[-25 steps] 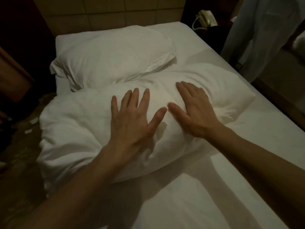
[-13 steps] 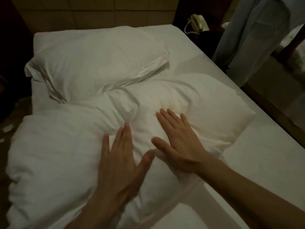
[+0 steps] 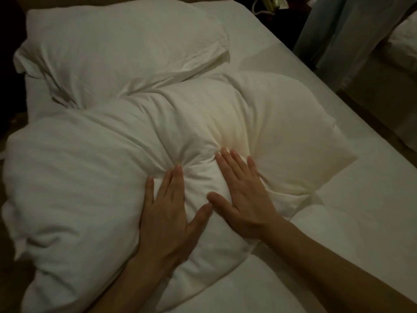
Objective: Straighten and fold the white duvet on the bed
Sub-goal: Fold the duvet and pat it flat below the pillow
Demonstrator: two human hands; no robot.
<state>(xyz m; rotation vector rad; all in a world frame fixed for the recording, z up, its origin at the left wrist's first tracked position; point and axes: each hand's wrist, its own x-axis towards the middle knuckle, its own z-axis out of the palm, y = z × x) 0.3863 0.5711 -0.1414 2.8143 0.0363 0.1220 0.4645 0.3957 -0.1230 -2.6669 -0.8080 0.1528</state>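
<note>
The white duvet [image 3: 90, 168] lies as a thick folded bundle across the middle of the bed [image 3: 361, 211], its left end hanging over the bed's left edge. My left hand [image 3: 167, 213] lies flat on the bundle's near middle, fingers straight and pressing down. My right hand [image 3: 243, 197] presses flat just to its right, thumb spread toward the left hand. The cloth dents and creases around both sets of fingertips.
A white pillow [image 3: 117, 46] lies at the head of the bed, touching the duvet's far side. A telephone [image 3: 270, 2] sits beyond the bed's far right corner. A person in light trousers [image 3: 352, 30] stands at the right side. A second bed's corner [image 3: 404, 44] shows far right.
Both hands have slid toward me along the duvet's top, from its far middle to its near middle, staying flat. The view has moved closer and lower over the bundle.
</note>
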